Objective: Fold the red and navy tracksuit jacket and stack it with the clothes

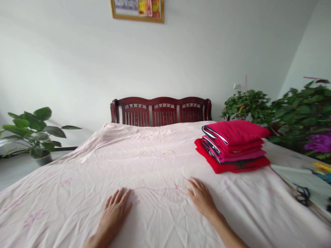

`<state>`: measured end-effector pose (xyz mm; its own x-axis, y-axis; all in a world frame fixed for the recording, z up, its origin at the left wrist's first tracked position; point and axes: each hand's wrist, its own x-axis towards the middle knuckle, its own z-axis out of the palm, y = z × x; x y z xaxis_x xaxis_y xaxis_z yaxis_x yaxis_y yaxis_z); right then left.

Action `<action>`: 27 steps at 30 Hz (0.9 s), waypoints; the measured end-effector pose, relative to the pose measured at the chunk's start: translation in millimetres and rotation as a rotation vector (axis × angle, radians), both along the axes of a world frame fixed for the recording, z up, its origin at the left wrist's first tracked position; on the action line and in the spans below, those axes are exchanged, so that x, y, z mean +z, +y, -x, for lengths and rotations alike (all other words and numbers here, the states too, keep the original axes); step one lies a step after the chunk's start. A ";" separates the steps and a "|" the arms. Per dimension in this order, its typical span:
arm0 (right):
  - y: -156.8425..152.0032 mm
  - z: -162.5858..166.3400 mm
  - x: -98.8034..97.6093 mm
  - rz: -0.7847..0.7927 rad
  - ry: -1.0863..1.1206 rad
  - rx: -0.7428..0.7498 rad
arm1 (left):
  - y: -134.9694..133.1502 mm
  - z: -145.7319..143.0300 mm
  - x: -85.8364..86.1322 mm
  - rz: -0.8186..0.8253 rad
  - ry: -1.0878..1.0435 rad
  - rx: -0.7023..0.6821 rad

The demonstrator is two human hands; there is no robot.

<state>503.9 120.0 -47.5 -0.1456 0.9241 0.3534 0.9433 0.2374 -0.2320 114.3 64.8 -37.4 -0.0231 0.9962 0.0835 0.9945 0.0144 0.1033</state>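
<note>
My left hand (115, 209) lies flat on a pale pink floral cloth (155, 165), its fingers stretched out. To the right, my right hand (200, 195) rests palm down on the same cloth, fingers extended and holding nothing. Beyond the right hand sits a stack of folded red and pink clothes (234, 146), some with dark and white edging. Neither hand touches the stack. The cloth is wrinkled and covers a broad flat surface.
A dark red wooden bench back (164, 112) stands behind the cloth. Potted plants are at left (38, 131) and right (302, 110). Black-handled scissors (302, 194) lie by the right edge. A framed picture (138, 17) hangs on the wall.
</note>
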 end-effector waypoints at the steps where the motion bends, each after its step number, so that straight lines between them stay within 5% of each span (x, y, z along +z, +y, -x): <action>1: 0.2 0.0 -0.4 -0.003 0.001 -0.003 | -0.2 2.6 -1.9 -0.005 0.007 0.003; 12: 1.0 0.2 2.5 0.000 0.031 -0.007 | 2.4 6.9 -15.0 -0.103 -0.008 -0.008; 27: 4.9 -2.1 -1.3 -0.032 0.068 0.007 | -1.4 4.0 -6.4 -0.110 -0.051 -0.028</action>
